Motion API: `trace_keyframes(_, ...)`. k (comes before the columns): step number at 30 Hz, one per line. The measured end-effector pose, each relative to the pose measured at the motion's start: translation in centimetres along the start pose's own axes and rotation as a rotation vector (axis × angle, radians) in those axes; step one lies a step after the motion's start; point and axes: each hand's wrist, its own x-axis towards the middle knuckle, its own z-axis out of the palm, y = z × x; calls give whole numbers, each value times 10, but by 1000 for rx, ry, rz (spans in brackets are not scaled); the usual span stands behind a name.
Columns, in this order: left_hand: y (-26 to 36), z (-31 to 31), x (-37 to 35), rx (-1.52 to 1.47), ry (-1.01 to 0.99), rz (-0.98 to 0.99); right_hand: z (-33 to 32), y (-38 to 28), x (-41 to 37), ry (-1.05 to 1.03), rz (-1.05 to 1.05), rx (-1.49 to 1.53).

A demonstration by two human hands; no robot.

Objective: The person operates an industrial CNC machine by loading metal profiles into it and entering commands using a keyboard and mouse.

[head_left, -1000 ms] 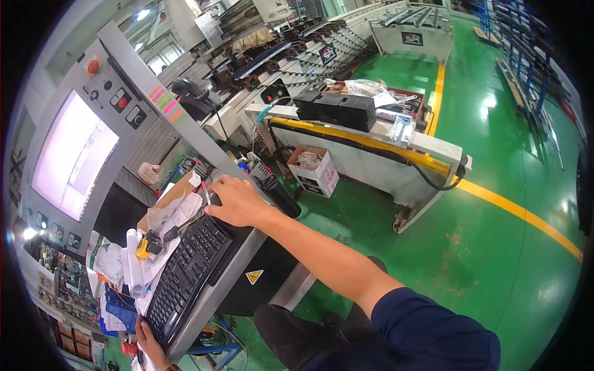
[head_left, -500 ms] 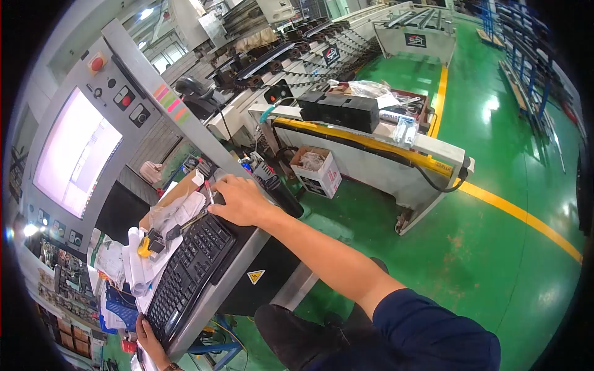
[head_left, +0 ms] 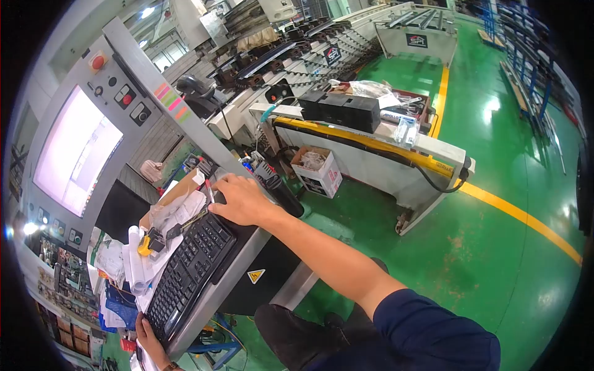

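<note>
My right hand (head_left: 238, 200) rests at the far right end of the black keyboard (head_left: 189, 270), its fingers curved over a small dark computer mouse (head_left: 218, 198) that is mostly hidden beneath them. Down at the keyboard's left end lies my left hand (head_left: 150, 341), fingers stretched along its edge and partly cut off from sight. Past the keyboard a bright screen (head_left: 79, 151) is set in a grey control panel. Between keyboard and screen are a yellow and black tape measure (head_left: 150, 242), rolled paper (head_left: 137, 266) and loose sheets.
Red emergency button (head_left: 98, 62) and switches line the panel. A black bottle-like cylinder (head_left: 283, 196) stands beyond my right hand. On the green floor sits a white carton (head_left: 318, 173) beside a machine frame with a yellow bar (head_left: 371, 148). A black box (head_left: 340, 111) lies on top.
</note>
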Motion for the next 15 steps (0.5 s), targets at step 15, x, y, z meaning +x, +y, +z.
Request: trace_keyframes(15, -3, 1, 1, -32, -2, -5, -4, -3, 0, -32, 28, 21)
